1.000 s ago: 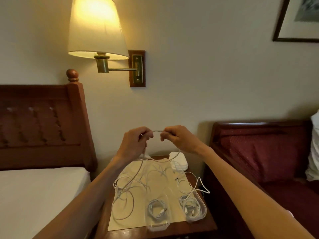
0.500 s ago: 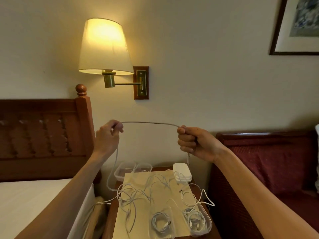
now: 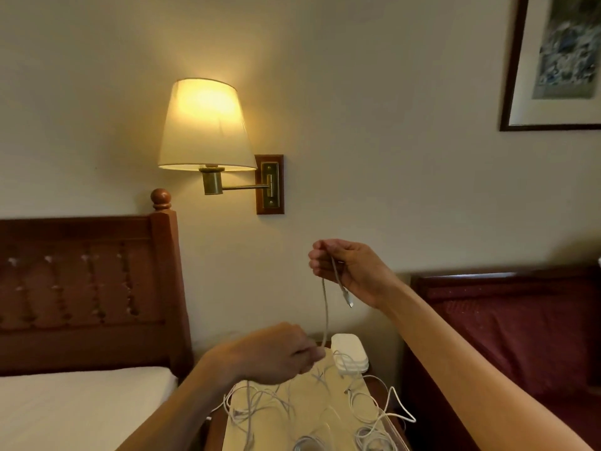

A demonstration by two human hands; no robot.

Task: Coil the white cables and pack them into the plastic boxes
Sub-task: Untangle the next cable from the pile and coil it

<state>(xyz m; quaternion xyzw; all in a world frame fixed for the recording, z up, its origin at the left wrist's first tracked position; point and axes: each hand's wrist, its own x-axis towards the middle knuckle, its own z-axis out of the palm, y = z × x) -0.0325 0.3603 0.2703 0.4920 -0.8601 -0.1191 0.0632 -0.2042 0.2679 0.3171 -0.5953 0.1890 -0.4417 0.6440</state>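
Right hand [image 3: 349, 271] up high, pinching the thin white cable [image 3: 324, 315] near its plug; left hand [image 3: 276, 353] well below grips the same strand, holding it taut, probably measuring the first loop above the cluttered nightstand [image 3: 380, 390].

Both bare forearms reach forward from the lower edge of the view. The right hand [image 3: 349, 271] is raised, well above the left, with its wrist bent and its fingers [image 3: 317, 263] curled into a loose fist, pinching a white cable [image 3: 325, 314]. The left hand [image 3: 276, 353] sits lower and nearer the body, back of the hand upward, its fingers curled round the same cable; motion blur softens its fingertips.
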